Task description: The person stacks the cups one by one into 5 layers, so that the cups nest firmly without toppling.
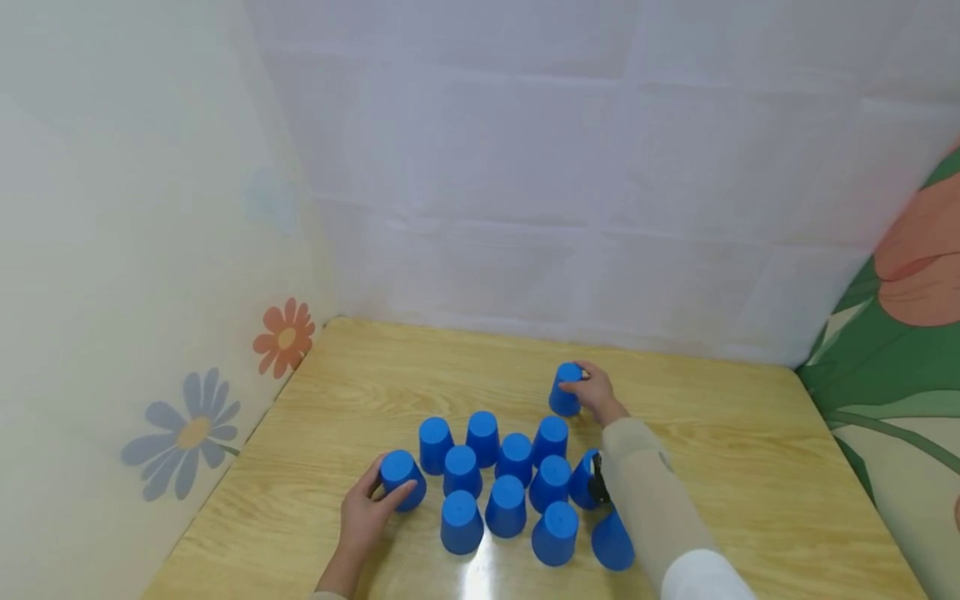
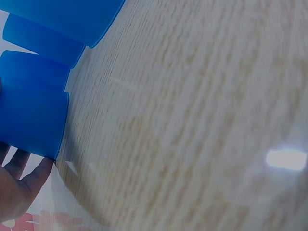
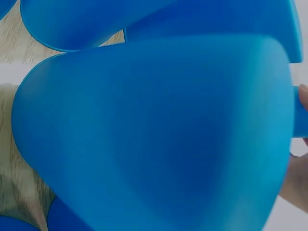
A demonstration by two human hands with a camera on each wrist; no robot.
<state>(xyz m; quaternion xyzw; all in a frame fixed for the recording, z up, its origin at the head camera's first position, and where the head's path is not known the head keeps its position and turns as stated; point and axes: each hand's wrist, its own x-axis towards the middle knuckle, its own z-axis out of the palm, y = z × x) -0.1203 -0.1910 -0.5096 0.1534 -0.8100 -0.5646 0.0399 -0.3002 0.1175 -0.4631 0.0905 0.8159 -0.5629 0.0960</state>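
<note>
At the left end of a group of upside-down blue cups, my left hand (image 1: 363, 513) grips one blue cup (image 1: 401, 473) between thumb and fingers. In the left wrist view, fingers (image 2: 38, 176) rest against that cup's side (image 2: 31, 118). Farther back, my right hand (image 1: 598, 394) pinches another upside-down blue cup (image 1: 566, 392) near its upper end, behind the group. The right wrist view is mostly filled by a nearer blue cup (image 3: 154, 130). It hides most of the right hand, with only a slice of the held cup (image 3: 300, 118) visible at the edge.
Several more blue cups stand between the hands, including a front cup (image 1: 555, 533) and a back cup (image 1: 482, 438). My right forearm partly covers two cups on the right, one being this one (image 1: 612, 542). A wooden table (image 1: 750, 467) meets a white sheet (image 1: 525, 167) behind.
</note>
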